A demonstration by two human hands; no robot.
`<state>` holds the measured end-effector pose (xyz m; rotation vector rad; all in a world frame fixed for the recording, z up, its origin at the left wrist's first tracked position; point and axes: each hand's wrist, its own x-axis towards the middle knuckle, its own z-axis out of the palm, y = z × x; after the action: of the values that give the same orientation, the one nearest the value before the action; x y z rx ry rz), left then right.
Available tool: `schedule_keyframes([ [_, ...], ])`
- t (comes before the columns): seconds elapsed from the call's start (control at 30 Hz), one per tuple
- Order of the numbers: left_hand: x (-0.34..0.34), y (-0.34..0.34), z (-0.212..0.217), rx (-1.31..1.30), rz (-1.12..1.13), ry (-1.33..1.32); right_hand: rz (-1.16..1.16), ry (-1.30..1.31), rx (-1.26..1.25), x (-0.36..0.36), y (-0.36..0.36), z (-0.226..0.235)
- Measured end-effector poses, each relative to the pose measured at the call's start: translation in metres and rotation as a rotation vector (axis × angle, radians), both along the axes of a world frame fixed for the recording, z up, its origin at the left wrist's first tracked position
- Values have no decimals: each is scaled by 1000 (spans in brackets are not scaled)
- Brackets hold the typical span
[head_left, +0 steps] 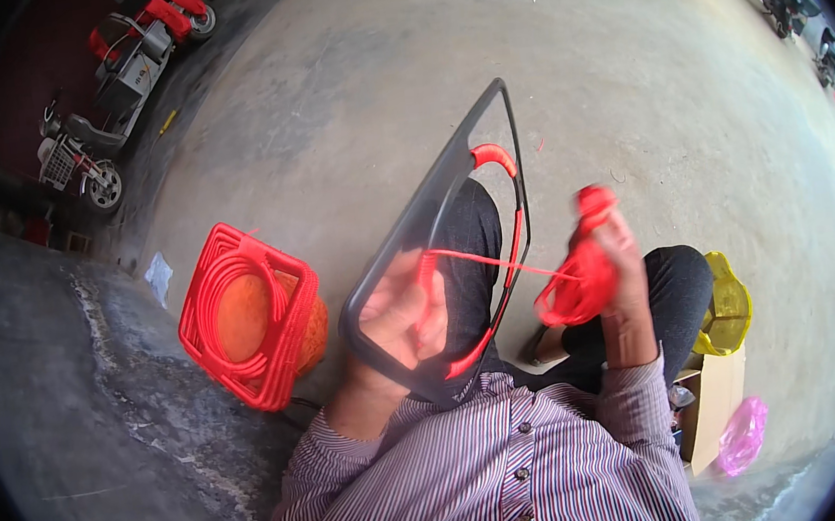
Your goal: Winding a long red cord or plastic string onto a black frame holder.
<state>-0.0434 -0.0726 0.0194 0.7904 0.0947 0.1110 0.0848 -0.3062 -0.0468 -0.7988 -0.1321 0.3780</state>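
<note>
In the head view, the left hand (405,314) has its fingers bent closed on the black frame (430,209), which is held tilted above the person's legs (466,246). Red cord covers some parts of the frame's right side. The right hand (622,249), a little blurred, has its fingers closed around a loose bundle of red cord (581,283), to the right of the frame. One thin strand (498,260) is stretched between the two hands. At the left, red-wrapped frames (304,324) stand against a round orange object (242,318). At the right are a yellow container (730,303), a cardboard box (718,402) and a pink plastic bag (744,437).
</note>
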Motion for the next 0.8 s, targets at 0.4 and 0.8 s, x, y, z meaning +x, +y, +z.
schedule_keyframes([
  [0.4,5,-34,31,171,-269,33,158,-291,-520,-3,68,24],
  [0.8,6,-42,30,-284,-337,138,283,-151,-139,-11,48,71],
])
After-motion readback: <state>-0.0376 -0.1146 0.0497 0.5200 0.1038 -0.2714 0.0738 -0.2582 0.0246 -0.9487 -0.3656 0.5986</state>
